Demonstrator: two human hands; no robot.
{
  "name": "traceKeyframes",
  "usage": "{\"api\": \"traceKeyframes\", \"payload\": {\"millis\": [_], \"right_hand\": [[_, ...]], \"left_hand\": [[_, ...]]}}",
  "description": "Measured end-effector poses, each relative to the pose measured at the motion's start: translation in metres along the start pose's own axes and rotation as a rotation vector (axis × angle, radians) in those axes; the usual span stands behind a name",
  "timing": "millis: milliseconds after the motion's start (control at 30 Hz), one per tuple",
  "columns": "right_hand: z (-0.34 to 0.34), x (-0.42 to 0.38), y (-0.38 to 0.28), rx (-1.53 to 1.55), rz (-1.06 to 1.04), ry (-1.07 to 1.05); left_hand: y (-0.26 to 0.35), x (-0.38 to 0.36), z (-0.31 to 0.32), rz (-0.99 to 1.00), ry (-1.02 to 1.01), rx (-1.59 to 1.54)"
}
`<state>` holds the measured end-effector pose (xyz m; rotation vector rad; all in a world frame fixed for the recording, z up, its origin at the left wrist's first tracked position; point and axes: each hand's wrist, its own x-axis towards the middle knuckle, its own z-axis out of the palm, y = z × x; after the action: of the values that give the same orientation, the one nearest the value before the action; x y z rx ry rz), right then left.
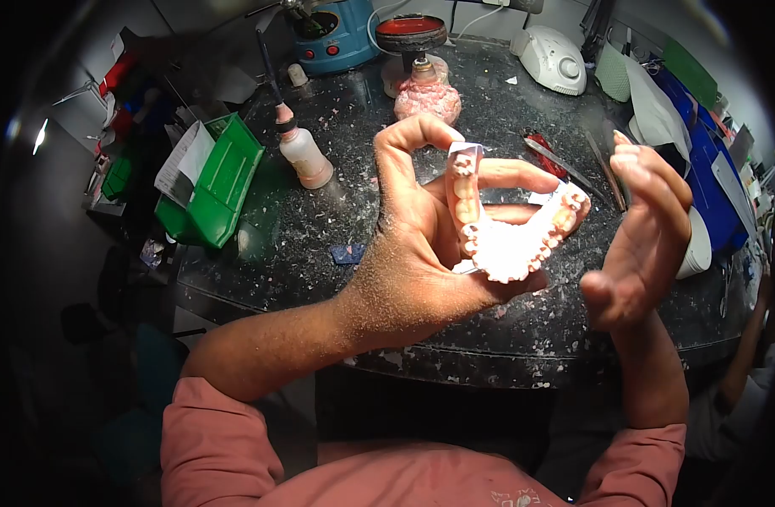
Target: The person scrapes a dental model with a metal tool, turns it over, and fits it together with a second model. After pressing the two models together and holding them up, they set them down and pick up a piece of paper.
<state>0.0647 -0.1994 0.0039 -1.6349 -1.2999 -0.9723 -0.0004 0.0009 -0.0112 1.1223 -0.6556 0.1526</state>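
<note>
My left hand (417,245) grips a U-shaped dental model (514,245) above the bench, thumb below it and fingers behind and at its upper left end. Rows of teeth run along the model, and its middle is washed out by bright light. To the right of the model, my right hand (645,228) is raised and does not touch it. Its fingers are bent, with the thumb apart from them, and nothing shows between them.
On the dark bench (320,270) stand a white bottle (305,159), a green bin (214,186), a pink lumpy mass (428,101), a blue machine (332,38) and a white device (552,61). Tools (569,165) lie behind my hands. Another person's arm (746,338) shows at far right.
</note>
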Motion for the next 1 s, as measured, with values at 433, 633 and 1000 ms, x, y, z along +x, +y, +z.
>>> {"api": "traceKeyframes", "payload": {"millis": [433, 633, 1000], "right_hand": [[-0.010, 0.008, -0.051, -0.032, 0.195, -0.326], [0.011, 0.000, -0.064, -0.224, 0.197, -0.133], [0.020, -0.005, -0.063, -0.212, 0.129, -0.048]], "left_hand": [[0.038, -0.006, 0.030, -0.512, 0.137, -0.544], [0.029, -0.014, 0.039, -0.415, 0.164, -0.485], [0.031, -0.014, 0.033, -0.423, 0.101, -0.377]]}}
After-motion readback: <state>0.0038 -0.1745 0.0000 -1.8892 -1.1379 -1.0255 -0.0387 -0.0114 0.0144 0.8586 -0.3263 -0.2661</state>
